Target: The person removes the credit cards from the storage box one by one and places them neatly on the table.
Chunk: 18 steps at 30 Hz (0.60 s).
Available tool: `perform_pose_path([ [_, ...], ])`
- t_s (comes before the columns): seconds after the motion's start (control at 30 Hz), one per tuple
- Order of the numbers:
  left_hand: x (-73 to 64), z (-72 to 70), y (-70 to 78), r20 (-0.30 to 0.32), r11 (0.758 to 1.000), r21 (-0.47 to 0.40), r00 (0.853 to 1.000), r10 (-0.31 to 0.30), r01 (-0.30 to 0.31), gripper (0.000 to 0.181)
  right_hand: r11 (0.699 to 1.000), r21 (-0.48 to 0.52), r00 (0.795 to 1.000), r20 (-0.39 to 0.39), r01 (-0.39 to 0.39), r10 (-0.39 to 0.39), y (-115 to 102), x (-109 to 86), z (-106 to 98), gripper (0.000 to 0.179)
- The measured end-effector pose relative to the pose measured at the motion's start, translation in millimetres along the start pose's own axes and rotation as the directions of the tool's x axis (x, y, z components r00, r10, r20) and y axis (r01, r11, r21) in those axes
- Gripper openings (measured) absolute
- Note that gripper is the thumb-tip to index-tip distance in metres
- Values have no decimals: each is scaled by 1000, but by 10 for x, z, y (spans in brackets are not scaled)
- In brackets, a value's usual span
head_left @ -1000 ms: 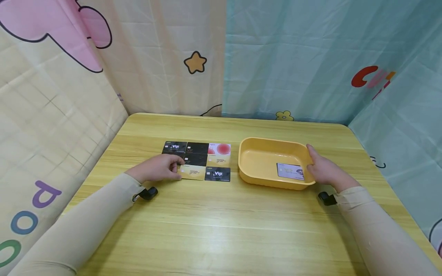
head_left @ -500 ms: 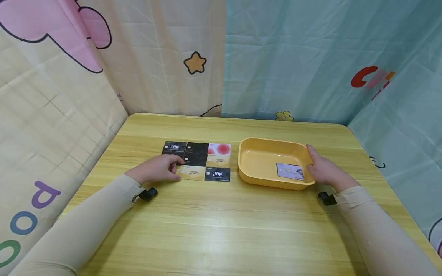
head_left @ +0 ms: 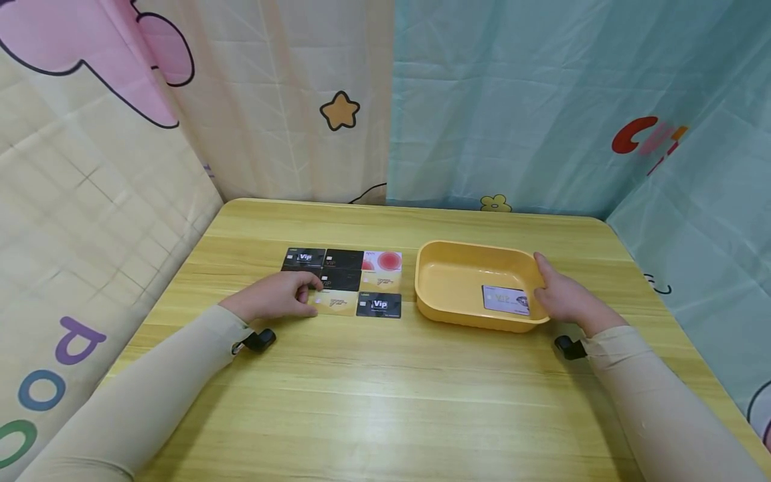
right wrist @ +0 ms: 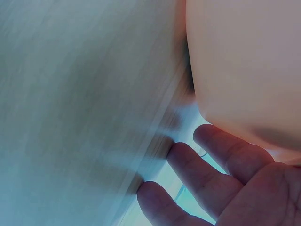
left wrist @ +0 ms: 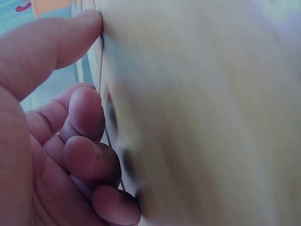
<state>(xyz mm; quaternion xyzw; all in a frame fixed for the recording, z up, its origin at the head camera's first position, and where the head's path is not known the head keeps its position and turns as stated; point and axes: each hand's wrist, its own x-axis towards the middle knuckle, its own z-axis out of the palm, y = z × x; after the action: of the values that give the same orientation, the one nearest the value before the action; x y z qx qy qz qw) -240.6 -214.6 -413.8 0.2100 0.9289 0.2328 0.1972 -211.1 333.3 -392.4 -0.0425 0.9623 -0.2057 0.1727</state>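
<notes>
My left hand (head_left: 280, 294) rests over the left side of a block of plastic cards laid flat, partly covering some of them. Its thumb tip lies at the left end of a gold card (head_left: 337, 302), and the index fingertip touches a black VIP card (head_left: 342, 279). In the left wrist view the other fingers (left wrist: 87, 113) are bent, their tips down at the surface. At the right, my right hand (head_left: 566, 298) grips the right rim of a yellow plastic tray (head_left: 446, 314). Outside fingers (right wrist: 197, 174) show below the tray wall in the right wrist view. A silver VIP card (head_left: 506, 300) lies inside the tray.
The block also holds a dark Vip card (head_left: 379, 304), a red-and-white card (head_left: 383, 260), and several black and gold ones. All of this is on a wooden table (head_left: 361, 388). Printed curtains (head_left: 512, 100) stand behind the table and at both sides.
</notes>
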Motion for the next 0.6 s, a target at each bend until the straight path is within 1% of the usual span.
perform_pose_path([
  [0.13,3,3,5,-1,1000,-5,1000,4,-4,45,1000,0,1000,-1,2,-2,-2,-2,-1,78],
  [0.37,13,23,-1,7,1000,-10,1000,18,-18,35,1000,14,1000,9,-10,10,-2,-1,-3,78],
  [0.53,14,24,9,10,1000,-2,1000,30,-30,35,1000,20,1000,10,-8,8,-7,-6,-6,78],
  [0.6,14,23,13,12,1000,-2,1000,25,-25,35,1000,18,1000,9,-8,7,-9,-5,-6,78],
])
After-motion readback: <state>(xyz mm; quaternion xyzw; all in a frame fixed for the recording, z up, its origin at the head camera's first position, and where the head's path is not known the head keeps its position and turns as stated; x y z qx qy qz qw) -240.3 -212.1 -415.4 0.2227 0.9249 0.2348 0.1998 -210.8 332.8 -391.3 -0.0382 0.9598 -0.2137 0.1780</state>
